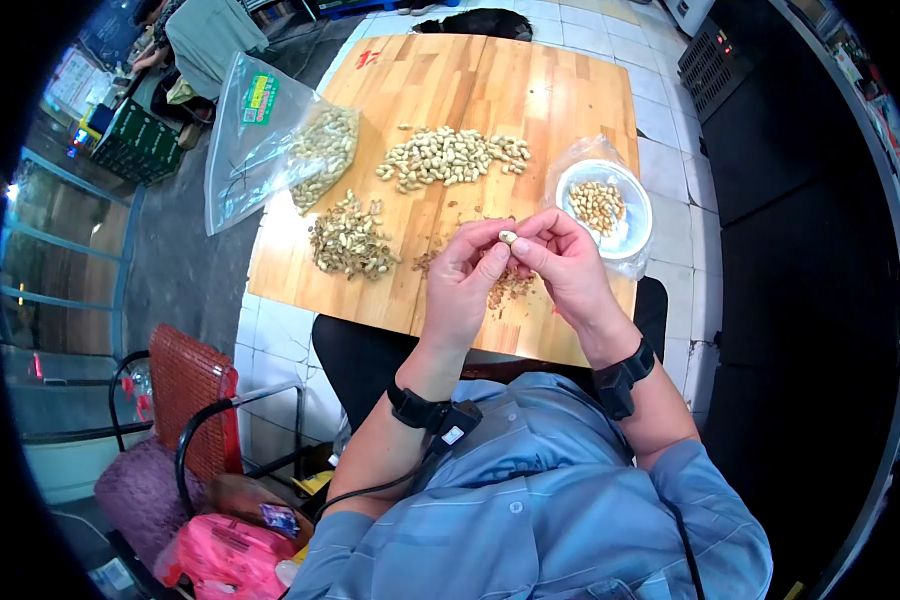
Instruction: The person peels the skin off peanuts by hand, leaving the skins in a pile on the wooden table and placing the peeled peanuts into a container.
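Between the fingertips of both hands is one pale peanut (508,237), held above the near part of the wooden table (410,85). My left hand (467,272) pinches it from the left, and my right hand (562,262) from the right. Reddish skins and crumbs (511,288) lie beneath and beside the hands. Farther back is a pile of whole peanuts (448,157). Left of my hands sits a heap of broken shells (348,240). A white bowl (643,222) with shelled kernels (597,206) inside stands right of my right hand, on clear plastic.
A clear plastic bag (260,150) with more peanuts lies over the table's left edge. A dark animal (487,23) is on the floor beyond the table. A red woven chair (192,400) stands at the left, and part of another person (153,55) shows at the upper left.
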### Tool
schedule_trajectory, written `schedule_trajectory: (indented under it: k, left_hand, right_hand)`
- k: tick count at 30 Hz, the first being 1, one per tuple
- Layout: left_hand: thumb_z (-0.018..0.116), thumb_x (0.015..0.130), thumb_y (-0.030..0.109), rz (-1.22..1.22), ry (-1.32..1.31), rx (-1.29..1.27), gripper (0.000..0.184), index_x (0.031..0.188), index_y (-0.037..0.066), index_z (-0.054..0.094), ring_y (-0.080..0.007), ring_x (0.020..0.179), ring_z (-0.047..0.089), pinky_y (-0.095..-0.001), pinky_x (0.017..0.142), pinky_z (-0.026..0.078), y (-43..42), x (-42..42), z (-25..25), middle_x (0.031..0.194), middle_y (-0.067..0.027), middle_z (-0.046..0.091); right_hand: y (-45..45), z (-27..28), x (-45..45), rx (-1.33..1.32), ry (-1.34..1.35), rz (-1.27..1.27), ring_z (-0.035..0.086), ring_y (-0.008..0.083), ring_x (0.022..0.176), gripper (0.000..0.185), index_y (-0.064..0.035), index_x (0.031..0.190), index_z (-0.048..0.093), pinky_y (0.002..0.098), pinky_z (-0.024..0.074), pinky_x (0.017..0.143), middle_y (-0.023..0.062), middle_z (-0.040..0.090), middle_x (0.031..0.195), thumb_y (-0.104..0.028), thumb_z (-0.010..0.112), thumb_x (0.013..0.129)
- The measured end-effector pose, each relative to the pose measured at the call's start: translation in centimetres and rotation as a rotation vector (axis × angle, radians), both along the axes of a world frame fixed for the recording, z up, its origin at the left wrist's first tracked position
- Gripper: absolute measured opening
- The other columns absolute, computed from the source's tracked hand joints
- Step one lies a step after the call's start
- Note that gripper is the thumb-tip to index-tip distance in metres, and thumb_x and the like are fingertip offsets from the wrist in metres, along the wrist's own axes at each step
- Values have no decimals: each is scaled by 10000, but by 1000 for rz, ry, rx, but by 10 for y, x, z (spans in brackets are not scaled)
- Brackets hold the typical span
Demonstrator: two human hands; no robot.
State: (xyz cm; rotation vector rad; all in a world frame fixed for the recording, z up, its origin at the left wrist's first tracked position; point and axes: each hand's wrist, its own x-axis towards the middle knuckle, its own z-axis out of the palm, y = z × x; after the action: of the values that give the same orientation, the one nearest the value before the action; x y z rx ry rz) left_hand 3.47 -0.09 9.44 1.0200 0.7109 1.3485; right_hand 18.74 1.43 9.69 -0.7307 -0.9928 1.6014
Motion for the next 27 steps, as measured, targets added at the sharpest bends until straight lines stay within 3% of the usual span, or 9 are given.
schedule_trajectory:
  k: [7,13,17,20,23,24,27]
  left_hand:
    - [589,961,67,-4,-51,-68,246,1195,-5,613,-132,1014,586,-267,866,513,-4,4,0,1166,-65,565]
    - [566,992,151,50,-37,-69,286,1234,1,596,-118,964,616,-264,857,509,-5,7,-7,1146,-76,642]
    - [561,997,162,137,15,-148,229,1161,14,621,-77,841,596,-215,723,490,-3,3,-11,980,-27,651]
    - [541,1008,185,175,128,-202,209,1110,25,628,-59,781,574,-199,666,454,0,-3,-29,912,-9,649]
    - [528,1011,192,111,170,-261,182,1032,45,633,-49,725,539,-196,613,424,-1,-1,-53,841,17,616]
    - [522,1012,198,96,191,-270,180,1024,57,634,-45,717,528,-200,617,417,-1,-2,-61,825,26,604]
    - [497,1016,198,92,182,-306,183,979,75,629,-44,693,497,-209,613,399,-1,-7,-72,800,41,575]
  right_hand:
    - [-4,-2,-3,9,50,-21,619,89,792,140,-42,986,595,216,508,704,33,656,904,-79,696,896]
    - [-6,-5,-5,-10,19,7,629,93,818,131,-31,1005,601,222,517,726,36,658,919,-75,678,909]
    - [-6,-7,-10,6,-129,-101,630,91,824,165,-13,1077,607,219,514,740,47,663,965,-60,650,924]
    - [7,-26,-20,100,-146,-215,615,83,771,212,-13,1139,601,218,514,683,40,666,997,-102,623,947]
    - [12,-31,-29,-79,-110,107,621,100,856,255,-17,1155,616,218,513,657,50,657,1091,-199,554,988]
    - [14,-43,-38,-25,-243,143,601,75,803,296,-37,1122,637,204,484,604,34,665,1032,-280,513,1007]
    - [10,-54,-51,-80,-202,186,571,53,728,296,-54,1076,661,190,443,558,11,668,945,-298,506,1010]
